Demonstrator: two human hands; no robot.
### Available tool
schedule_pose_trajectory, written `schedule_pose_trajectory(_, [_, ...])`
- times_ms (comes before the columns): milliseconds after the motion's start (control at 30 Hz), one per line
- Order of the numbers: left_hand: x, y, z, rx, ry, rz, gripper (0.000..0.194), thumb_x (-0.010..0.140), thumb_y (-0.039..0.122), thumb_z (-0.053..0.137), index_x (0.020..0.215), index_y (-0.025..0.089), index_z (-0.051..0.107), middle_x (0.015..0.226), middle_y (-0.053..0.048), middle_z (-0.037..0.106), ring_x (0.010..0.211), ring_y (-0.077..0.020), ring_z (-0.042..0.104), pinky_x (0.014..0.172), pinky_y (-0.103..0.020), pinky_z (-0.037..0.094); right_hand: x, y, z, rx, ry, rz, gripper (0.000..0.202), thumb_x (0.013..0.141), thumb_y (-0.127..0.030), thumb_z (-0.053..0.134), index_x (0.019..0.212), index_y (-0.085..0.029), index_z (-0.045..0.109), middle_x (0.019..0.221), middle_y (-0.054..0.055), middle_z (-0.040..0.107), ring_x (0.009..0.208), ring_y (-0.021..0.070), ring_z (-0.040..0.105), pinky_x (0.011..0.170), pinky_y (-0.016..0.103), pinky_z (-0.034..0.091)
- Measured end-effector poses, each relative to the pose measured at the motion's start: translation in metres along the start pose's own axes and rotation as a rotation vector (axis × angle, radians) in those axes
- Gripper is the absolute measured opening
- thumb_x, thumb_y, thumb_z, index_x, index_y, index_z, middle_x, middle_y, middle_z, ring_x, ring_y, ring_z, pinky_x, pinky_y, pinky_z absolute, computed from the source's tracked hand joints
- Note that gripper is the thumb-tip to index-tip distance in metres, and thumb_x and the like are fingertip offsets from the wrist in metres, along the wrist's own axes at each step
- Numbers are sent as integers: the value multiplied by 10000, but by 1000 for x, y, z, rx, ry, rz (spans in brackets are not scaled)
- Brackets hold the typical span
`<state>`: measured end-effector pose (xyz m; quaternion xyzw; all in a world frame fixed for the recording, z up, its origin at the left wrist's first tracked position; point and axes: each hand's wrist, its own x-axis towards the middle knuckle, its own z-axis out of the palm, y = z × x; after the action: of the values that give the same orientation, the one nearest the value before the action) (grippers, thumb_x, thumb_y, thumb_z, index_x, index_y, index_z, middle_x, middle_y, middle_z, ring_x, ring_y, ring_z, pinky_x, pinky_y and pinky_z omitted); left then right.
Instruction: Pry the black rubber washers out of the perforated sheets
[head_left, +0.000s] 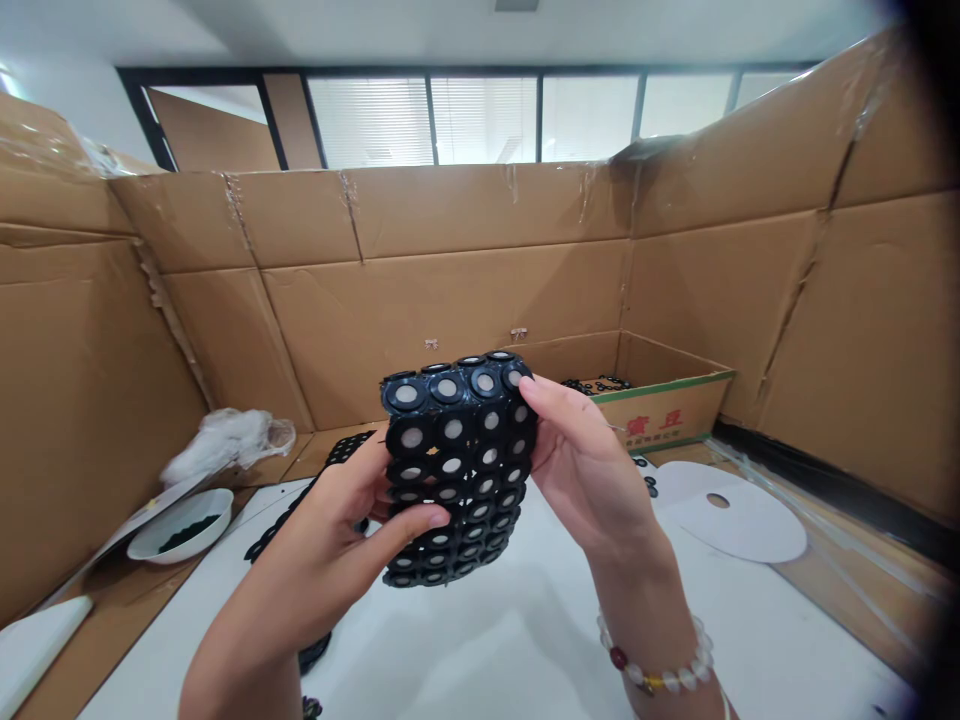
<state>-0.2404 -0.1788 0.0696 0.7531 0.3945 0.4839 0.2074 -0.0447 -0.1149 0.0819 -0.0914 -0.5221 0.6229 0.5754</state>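
Note:
A black block-like piece (457, 470) made of rows of round black rings with pale centres is held up above the white work surface. My left hand (367, 540) grips its left side, the thumb lying across the front and the other fingers partly hidden behind it. On the right side, my right hand (577, 460) holds the upper corner with the thumb on a ring near the top; its other fingers are mostly hidden. More black ringed pieces (281, 520) lie on the surface behind my left forearm.
A white bowl (184, 530) with dark bits stands at the left, near crumpled clear plastic (229, 440). At the right are a cardboard box (667, 405) with black rings inside and a white disc (739, 512). Cardboard walls (450, 290) surround the surface.

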Motion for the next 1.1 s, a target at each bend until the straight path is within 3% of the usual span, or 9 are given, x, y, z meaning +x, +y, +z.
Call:
schedule_pose_trajectory(267, [-2,4,0,40,-20,-20,311,862,227,693,1115,379,593,1022,50,661,878,-144,644,712,-146,558,-1,1,-1,98,-15,60,124,815,-371,684,822,-267,750,890,7,735,859,171,653,696,264,504])
schedule_pose_trajectory(400, [1,3,-1,-7,-2,-48,523,810,384,760,1271,408,516,967,38,672,843,-155,644,727,-173,552,-1,1,-1,181,-26,90,122,799,-389,707,817,-280,759,903,4,736,917,189,656,765,295,499])
schedule_pose_trajectory(500, [10,1,-3,-85,66,33,672,764,585,732,1343,342,493,928,-12,681,815,-183,656,755,-220,552,-2,0,-1,226,-33,82,113,768,-403,735,786,-293,756,894,-2,735,951,215,659,846,353,501])
schedule_pose_trajectory(633, [17,0,-5,-171,80,69,759,806,722,557,1384,236,482,956,-90,689,816,-251,665,695,-307,561,-3,-1,-1,239,2,125,153,697,-423,786,754,-286,745,861,3,729,953,250,660,876,407,499])
schedule_pose_trajectory(700, [15,1,-5,-142,116,54,770,825,757,466,1370,214,510,983,-98,694,874,-263,663,750,-318,559,-3,-1,-1,242,63,152,197,635,-430,822,702,-270,729,818,3,719,936,260,658,876,417,498])
schedule_pose_trajectory(833, [7,4,-1,-102,218,73,509,935,621,428,1256,276,622,1078,-52,701,970,-228,661,817,-268,546,-1,0,-2,275,156,204,242,587,-450,835,622,-257,693,746,1,693,938,268,658,858,413,506])
schedule_pose_trajectory(933, [8,9,5,-153,243,75,360,952,534,484,1201,341,657,1108,-13,700,973,-215,668,805,-254,553,0,0,-2,294,99,244,234,630,-480,791,662,-261,716,751,17,703,996,287,654,861,424,514])
schedule_pose_trajectory(1100, [12,17,12,-193,240,25,334,907,501,588,1187,342,677,1132,-30,693,1035,-261,652,768,-276,572,3,0,-1,309,13,295,259,702,-511,705,701,-253,727,798,33,723,1065,301,639,865,447,523])
